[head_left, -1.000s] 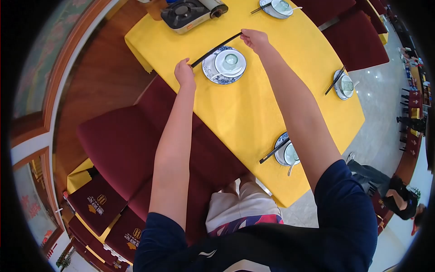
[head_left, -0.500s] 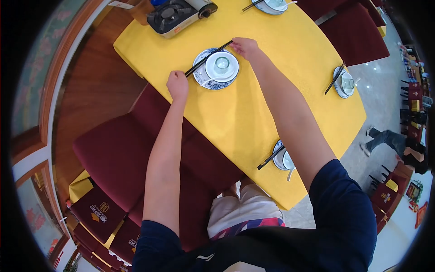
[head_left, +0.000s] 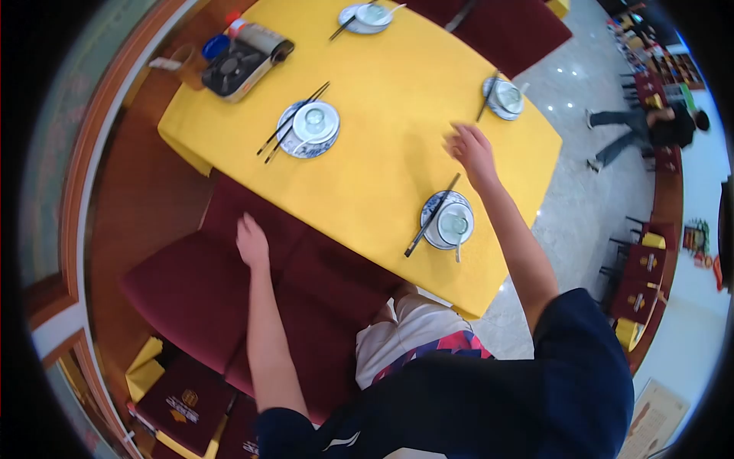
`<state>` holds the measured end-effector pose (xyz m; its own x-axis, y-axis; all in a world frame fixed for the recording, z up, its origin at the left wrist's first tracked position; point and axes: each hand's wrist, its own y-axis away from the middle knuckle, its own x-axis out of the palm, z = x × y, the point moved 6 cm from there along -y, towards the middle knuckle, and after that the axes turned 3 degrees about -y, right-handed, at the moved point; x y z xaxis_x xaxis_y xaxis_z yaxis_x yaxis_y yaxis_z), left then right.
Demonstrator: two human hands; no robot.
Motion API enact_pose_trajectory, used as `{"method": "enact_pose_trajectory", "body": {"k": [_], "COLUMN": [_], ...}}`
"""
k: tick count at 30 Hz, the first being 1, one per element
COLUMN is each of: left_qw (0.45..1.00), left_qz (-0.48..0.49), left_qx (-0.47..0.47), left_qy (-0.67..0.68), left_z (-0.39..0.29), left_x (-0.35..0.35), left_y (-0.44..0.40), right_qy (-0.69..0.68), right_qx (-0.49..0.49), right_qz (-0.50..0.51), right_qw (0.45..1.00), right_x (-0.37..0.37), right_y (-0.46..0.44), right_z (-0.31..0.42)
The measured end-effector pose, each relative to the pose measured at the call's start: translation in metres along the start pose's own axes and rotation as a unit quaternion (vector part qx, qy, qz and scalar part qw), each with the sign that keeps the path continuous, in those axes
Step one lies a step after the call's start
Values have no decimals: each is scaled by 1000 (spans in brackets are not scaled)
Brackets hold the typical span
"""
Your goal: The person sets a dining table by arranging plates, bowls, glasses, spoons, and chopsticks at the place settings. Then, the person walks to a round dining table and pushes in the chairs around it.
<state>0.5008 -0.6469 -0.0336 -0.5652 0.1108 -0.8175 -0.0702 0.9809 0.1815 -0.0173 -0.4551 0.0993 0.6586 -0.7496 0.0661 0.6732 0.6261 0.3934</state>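
My left hand (head_left: pixel 251 241) hangs over the dark red chair (head_left: pixel 187 283), holding nothing; its fingers look loosely apart. Above the yellow tablecloth (head_left: pixel 375 145) is my right hand (head_left: pixel 469 149), empty, with its fingers spread and slightly blurred. Black chopsticks (head_left: pixel 294 120), splayed a little apart, rest across the left side of a blue-and-white plate with a bowl (head_left: pixel 329 116) and a green glass (head_left: pixel 315 119). Nearest my right hand is another setting, with a bowl (head_left: pixel 453 237) on a patterned plate and chopsticks (head_left: pixel 432 216) lying along its left side.
A portable gas stove (head_left: pixel 241 67) stands at the table's far left corner, beside a blue object (head_left: pixel 215 47). Two further settings (head_left: pixel 365 18) (head_left: pixel 505 99) lie along the far and right sides. A person (head_left: pixel 650 126) walks on the floor at right.
Both hands have let go of the chopsticks, which now lie at the left setting. My left hand has drawn back over the chair, my right has moved right. The view has shifted.
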Motion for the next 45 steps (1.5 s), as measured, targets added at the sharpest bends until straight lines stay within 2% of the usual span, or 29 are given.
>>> {"method": "enact_pose_trajectory", "body": {"k": [1, 3, 5, 7, 8, 9, 10, 11, 12, 13, 14, 17, 19, 20, 21, 22, 23, 27, 29, 30, 32, 33, 36, 39, 41, 42, 43, 45], "left_qw": [999, 999, 996, 993, 986, 974, 941, 877, 824, 765, 770, 685, 590, 582, 636, 584, 581, 586, 587, 585, 615, 628, 651, 652, 637, 538, 535, 604], "left_qz": [9, 14, 54, 105, 159, 227, 334, 472, 557, 634, 627, 725, 787, 799, 768, 800, 807, 790, 772, 774, 751, 734, 667, 572, 503, 524, 521, 536], "left_qx": [-19, -23, -69, -46, -45, -14, -1, -1, 16, 32, 41, 6, 2, -86, 47, -124, -100, -160, -199, -187, -86, -33, 120, 256, 337, 421, 426, 414], "left_qy": [36, 25, 0, 8, -3, -7, -49, -89, -100, -112, -112, 72, 183, 123, 67, 59, 47, -83, -143, -152, -224, -256, -343, -428, -478, -508, -511, -420], "left_z": [31, 74, 114, 137, 145, 153, 160, 154, 149, 149, 148, 116, 90, 119, 121, 90, 65, 14, 7, 10, 29, 47, 77, 63, 66, 58, 54, 1], "left_x": [4, 9, 33, 65, 85, 108, 134, 148, 164, 176, 170, 146, 148, 185, 191, 151, 125, 66, 67, 86, 130, 152, 211, 254, 268, 283, 288, 280], "left_y": [32, 105, 178, 246, 278, 310, 341, 371, 403, 428, 430, 446, 460, 464, 454, 468, 475, 504, 517, 531, 538, 545, 563, 601, 619, 626, 625, 662], "right_qy": [-40, 8, 76, 204, 228, 300, 366, 325, 405, 326, 440, 439, 437, 434, 428, 420, 411, 369, 305, 254, 332, 328, 237, 130, 59, 25, -8, -74], "right_qx": [-25, -40, -33, 8, 50, 81, 167, 281, 296, 492, 271, 269, 279, 284, 290, 297, 306, 349, 351, 341, 231, 225, 214, 209, 211, 212, 209, 203], "right_qz": [-31, -114, -190, -224, -241, -232, -197, -161, 38, 44, 176, 154, 116, 91, 65, 40, 16, -65, -129, -134, -61, -71, -133, -179, -205, -218, -233, -258], "right_qw": [998, 993, 978, 953, 942, 922, 894, 889, 864, 806, 838, 843, 847, 850, 853, 856, 859, 859, 876, 895, 912, 915, 938, 952, 954, 952, 950, 942], "right_x": [-39, -113, -177, -247, -266, -309, -347, -349, -389, -398, -398, -351, -297, -274, -258, -247, -312, -354, -359, -359, -347, -363, -401, -398, -388, -383, -382, -379], "right_y": [41, 127, 203, 269, 305, 339, 379, 427, 467, 522, 548, 529, 524, 523, 521, 528, 600, 602, 637, 656, 693, 697, 727, 766, 801, 818, 830, 849], "right_z": [2, 1, -27, -86, -113, -170, -230, -257, -348, -386, -415, -420, -433, -431, -435, -440, -465, -442, -441, -442, -435, -429, -432, -473, -506, -519, -528, -539]}}
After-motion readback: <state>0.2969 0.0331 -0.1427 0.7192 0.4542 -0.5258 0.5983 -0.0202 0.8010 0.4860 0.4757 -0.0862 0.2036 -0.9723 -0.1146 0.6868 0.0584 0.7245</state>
